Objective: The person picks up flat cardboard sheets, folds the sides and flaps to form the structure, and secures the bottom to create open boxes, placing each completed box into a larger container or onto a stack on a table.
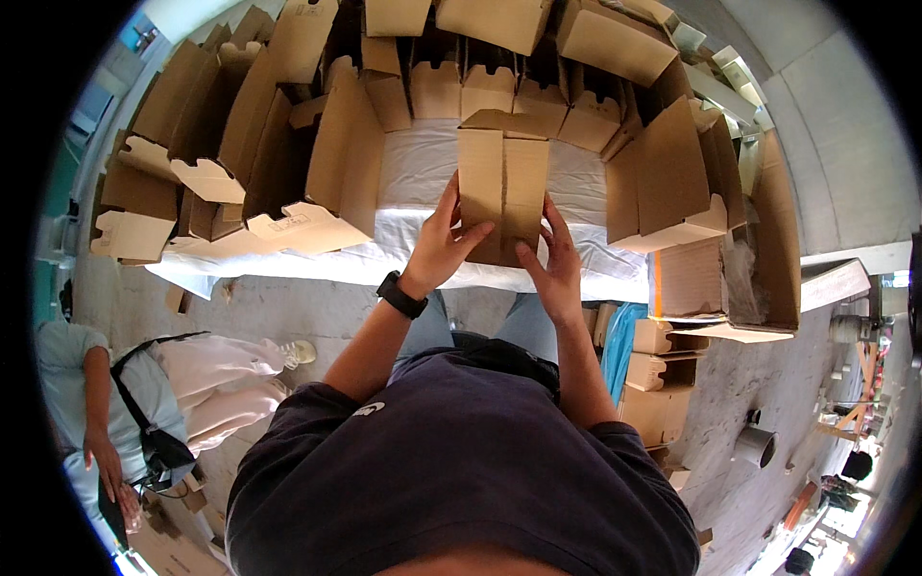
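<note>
A small brown cardboard box (480,182) stands in front of me at the near side of a table spread with white cloth (408,168). Two flaps meet along a seam down its upper face, and another flap sticks out at its far end. My left hand (444,242), with a black watch (401,296) on the wrist, grips the box's left side, thumb on the upper face. On the opposite side my right hand (554,264) holds the near right corner, thumb at the near edge. The underside of the box is hidden.
Open cardboard bins (336,154) crowd the table's left, more bins (485,91) line the back, and others (663,173) stand at the right. Smaller boxes (658,398) are stacked below right beside blue plastic sheeting (624,350). Another person (144,394) sits at the left.
</note>
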`<action>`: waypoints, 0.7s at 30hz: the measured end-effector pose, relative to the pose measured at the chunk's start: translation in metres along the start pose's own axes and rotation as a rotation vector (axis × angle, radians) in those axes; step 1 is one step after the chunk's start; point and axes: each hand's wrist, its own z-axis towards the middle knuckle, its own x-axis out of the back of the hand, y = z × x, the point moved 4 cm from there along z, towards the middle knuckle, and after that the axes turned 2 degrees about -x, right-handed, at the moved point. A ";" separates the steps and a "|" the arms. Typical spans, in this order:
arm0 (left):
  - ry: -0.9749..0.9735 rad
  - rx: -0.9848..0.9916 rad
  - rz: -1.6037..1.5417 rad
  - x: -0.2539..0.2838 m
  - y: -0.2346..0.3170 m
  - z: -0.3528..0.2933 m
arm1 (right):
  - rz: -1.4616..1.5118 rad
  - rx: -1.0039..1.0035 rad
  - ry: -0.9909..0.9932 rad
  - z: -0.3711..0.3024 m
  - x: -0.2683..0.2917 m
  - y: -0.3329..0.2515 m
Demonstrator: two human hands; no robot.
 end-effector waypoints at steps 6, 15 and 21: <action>0.117 -0.072 0.345 -0.002 0.004 -0.001 | 0.087 -0.003 -0.020 -0.003 -0.008 0.007; 0.226 -0.130 0.611 0.005 -0.001 0.000 | -0.015 -0.039 -0.083 -0.009 -0.017 0.003; 0.217 0.006 0.718 0.005 0.006 0.000 | -0.038 -0.054 -0.092 -0.013 -0.019 0.007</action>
